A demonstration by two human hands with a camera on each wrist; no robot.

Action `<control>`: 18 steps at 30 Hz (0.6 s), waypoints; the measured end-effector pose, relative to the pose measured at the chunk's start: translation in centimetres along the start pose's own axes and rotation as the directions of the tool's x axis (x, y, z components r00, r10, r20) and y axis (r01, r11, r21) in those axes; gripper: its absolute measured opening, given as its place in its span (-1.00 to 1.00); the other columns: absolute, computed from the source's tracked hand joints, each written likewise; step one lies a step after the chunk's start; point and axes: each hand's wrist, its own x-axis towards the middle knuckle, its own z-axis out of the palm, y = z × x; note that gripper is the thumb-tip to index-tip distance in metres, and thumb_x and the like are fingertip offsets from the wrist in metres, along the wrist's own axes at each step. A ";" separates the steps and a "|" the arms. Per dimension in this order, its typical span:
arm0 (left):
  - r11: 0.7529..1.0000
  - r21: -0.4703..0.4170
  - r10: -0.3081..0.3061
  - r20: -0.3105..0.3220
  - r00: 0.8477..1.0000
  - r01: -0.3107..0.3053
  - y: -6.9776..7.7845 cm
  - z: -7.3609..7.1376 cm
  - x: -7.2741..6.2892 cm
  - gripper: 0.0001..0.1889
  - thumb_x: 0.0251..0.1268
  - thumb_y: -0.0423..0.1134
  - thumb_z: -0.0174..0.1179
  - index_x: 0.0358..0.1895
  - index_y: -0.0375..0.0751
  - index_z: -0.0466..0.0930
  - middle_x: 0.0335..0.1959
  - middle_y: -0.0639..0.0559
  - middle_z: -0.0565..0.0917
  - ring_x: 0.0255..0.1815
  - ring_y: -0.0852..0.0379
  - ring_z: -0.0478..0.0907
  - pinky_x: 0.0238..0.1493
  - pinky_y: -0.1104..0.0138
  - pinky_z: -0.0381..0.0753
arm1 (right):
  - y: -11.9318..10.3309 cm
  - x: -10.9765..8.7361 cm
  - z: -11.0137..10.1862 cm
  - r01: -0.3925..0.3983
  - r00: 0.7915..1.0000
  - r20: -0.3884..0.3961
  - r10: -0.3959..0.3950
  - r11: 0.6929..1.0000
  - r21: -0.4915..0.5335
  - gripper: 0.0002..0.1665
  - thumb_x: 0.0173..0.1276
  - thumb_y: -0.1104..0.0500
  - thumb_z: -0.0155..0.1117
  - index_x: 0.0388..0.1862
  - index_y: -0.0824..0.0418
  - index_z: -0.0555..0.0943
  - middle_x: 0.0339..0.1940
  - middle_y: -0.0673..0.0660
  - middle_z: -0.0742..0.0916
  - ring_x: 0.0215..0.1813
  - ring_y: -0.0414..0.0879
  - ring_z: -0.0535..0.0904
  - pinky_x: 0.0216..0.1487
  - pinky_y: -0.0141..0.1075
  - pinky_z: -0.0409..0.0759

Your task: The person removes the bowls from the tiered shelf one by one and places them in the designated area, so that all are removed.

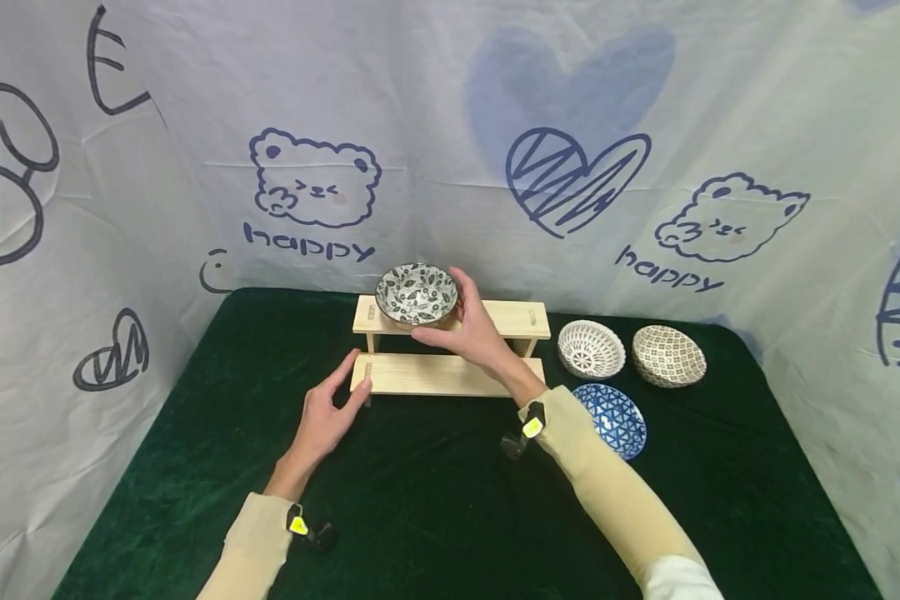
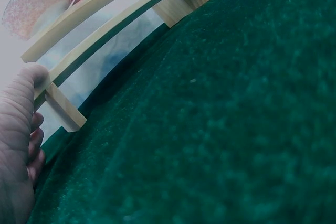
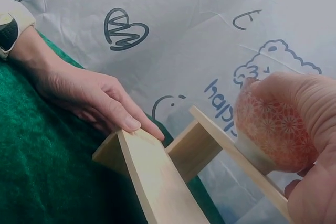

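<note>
A round bowl, with dark leaves and flowers inside and a reddish pattern outside, is at the left part of the upper board of a two-step wooden rack. My right hand grips its right side, thumb in front and fingers behind. In the right wrist view the bowl's pale foot meets the board's edge; whether it bears its weight there I cannot tell. At the rack's lower board, my left hand holds the left end between thumb and forefinger.
Right of the rack stand a white bowl with a slotted-looking pattern and a beige patterned bowl. A blue-and-white dish lies nearer, partly behind my right sleeve. Dark green cloth covers the table; a printed white curtain hangs behind.
</note>
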 end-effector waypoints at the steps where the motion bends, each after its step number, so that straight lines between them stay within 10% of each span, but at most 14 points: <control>1: 1.000 -0.001 0.001 0.000 1.000 -0.001 0.0 0.0 0.0 -0.32 0.59 0.03 0.18 0.62 -0.15 0.26 0.61 0.00 0.33 0.62 -0.05 0.26 0.59 -0.14 0.21 | 0.0 0.1 0.1 -0.009 1.000 -0.006 0.009 1.000 -0.009 0.38 0.15 0.24 0.63 0.73 0.19 -0.10 0.66 0.26 0.24 0.67 0.05 0.18 0.66 -0.14 0.14; 18: 1.000 0.003 -0.006 0.004 1.000 0.006 0.2 -0.1 0.1 -0.31 0.59 0.02 0.19 0.63 -0.15 0.26 0.61 -0.02 0.33 0.62 -0.09 0.25 0.59 -0.16 0.19 | -0.2 0.6 1.5 -0.066 0.994 -0.086 0.064 0.998 -0.010 0.48 0.06 0.10 0.72 0.75 0.10 -0.10 0.61 0.23 0.30 0.56 0.09 0.31 0.58 -0.03 0.29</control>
